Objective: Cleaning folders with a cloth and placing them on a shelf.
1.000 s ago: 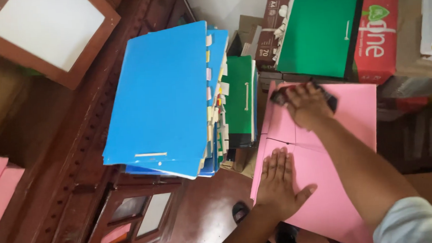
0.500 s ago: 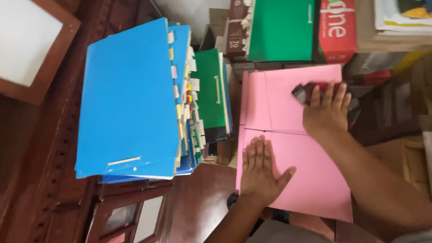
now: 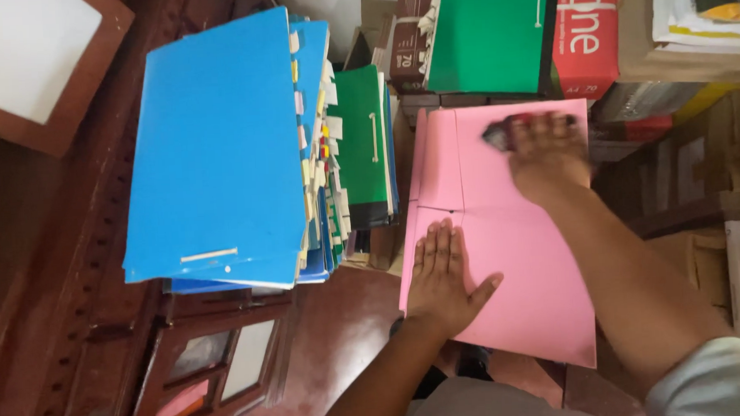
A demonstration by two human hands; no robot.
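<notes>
A pink paper folder [image 3: 505,252] lies flat in front of me, with a crease across its middle. My left hand [image 3: 444,275] presses palm down on its lower left part, fingers spread. At the folder's far edge my right hand [image 3: 546,150] is blurred and grips a small dark object [image 3: 495,133] against the pink sheet. I cannot tell what the dark object is.
A tall stack of blue folders [image 3: 218,148] with paper tabs stands to the left on dark wooden furniture [image 3: 65,271]. Green folders [image 3: 363,146] lean beside it. Behind the pink folder sit a green file [image 3: 487,32], a red box [image 3: 587,32] and cardboard boxes [image 3: 687,44].
My right hand has slid with the dark object along the far part of the pink folder. My left hand stays pressed flat. The view has shifted a little.
</notes>
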